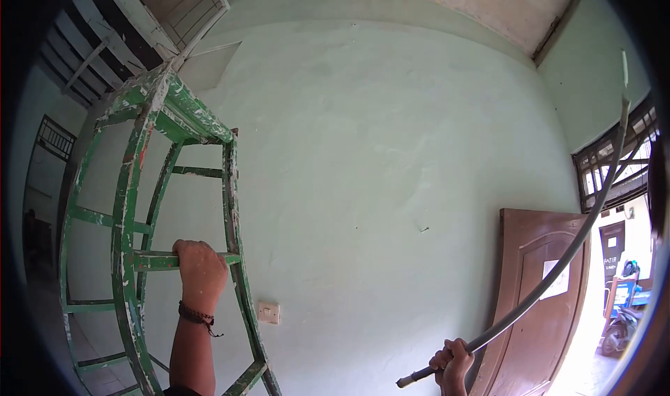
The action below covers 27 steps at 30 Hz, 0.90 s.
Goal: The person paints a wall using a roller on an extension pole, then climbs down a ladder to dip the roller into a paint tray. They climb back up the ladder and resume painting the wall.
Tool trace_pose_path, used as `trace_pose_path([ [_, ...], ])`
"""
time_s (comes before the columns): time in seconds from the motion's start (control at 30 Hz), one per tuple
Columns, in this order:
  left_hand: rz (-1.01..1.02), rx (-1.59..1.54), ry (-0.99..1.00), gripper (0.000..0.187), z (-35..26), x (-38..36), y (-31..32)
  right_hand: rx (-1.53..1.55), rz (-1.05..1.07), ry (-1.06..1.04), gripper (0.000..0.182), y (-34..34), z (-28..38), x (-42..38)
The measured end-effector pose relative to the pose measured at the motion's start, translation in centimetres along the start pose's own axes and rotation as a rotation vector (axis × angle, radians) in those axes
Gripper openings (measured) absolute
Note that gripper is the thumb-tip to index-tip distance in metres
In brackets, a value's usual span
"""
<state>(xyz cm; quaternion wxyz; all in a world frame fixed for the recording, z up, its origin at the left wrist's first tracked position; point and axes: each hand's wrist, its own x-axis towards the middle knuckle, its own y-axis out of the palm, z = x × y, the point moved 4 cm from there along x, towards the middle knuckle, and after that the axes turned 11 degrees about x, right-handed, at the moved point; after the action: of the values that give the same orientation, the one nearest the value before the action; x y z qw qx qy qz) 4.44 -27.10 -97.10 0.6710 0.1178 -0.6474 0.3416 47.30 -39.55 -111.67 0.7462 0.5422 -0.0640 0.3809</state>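
Wall: we face a pale green plaster wall, faintly patchy, with a small nail and a white switch plate low down.
Ceiling edge: overhead we see a stained, off-white ceiling panel meeting the wall's top.
Stepladder: a green wooden stepladder stands at our left, flaked and splashed with white paint (its top step worst of all).
Left hand: our left hand, a dark beaded bracelet at its wrist, has its fingers curled over a ladder rung.
Right hand: our right hand closes its fingers round a long grey pole, near the lower end.
Pole ends: the short butt pokes out left of the fist; the shaft curves up rightward to a thin, pale tip.
Door side: the pole crosses in front of a brown panelled door bearing a white paper, then a barred transom; we cannot tell how near it comes to either.
Room between: a broad stretch of wall separates stepladder from door; beyond the bright doorway stands a motorbike.
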Motion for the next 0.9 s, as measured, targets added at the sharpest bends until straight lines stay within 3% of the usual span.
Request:
trace_pose_path([
  [0.27, -0.093, -0.051, -0.059, 0.027, -0.1, -0.1, 0.2, -0.045, 0.009, -0.017, 0.032, -1.4, -3.6, 0.7],
  [0.47, -0.044, -0.145, -0.077, 0.027, 0.0, 0.1, -0.5, -0.162, 0.063, 0.149, 0.029, -0.8, -8.9, 1.2],
  [0.5, -0.042, -0.138, -0.072, 0.027, -0.1, 0.1, -0.5, -0.216, 0.186, 0.233, 0.03, -0.7, -8.9, 1.2],
  [0.67, 0.025, -0.141, -0.097, 0.029, -0.2, 0.4, -0.3, -0.269, 0.252, 0.363, 0.026, -0.9, -12.9, 2.9],
  [0.8, 0.067, -0.028, -0.081, 0.03, -0.8, 0.2, -0.1, -0.26, 0.276, 0.555, 0.029, -0.8, -18.0, 4.0],
  [0.9, -0.125, -0.002, -0.068, 0.032, -1.0, 0.1, -0.5, -0.189, 0.381, 0.663, 0.03, -1.2, -22.1, 4.3],
])
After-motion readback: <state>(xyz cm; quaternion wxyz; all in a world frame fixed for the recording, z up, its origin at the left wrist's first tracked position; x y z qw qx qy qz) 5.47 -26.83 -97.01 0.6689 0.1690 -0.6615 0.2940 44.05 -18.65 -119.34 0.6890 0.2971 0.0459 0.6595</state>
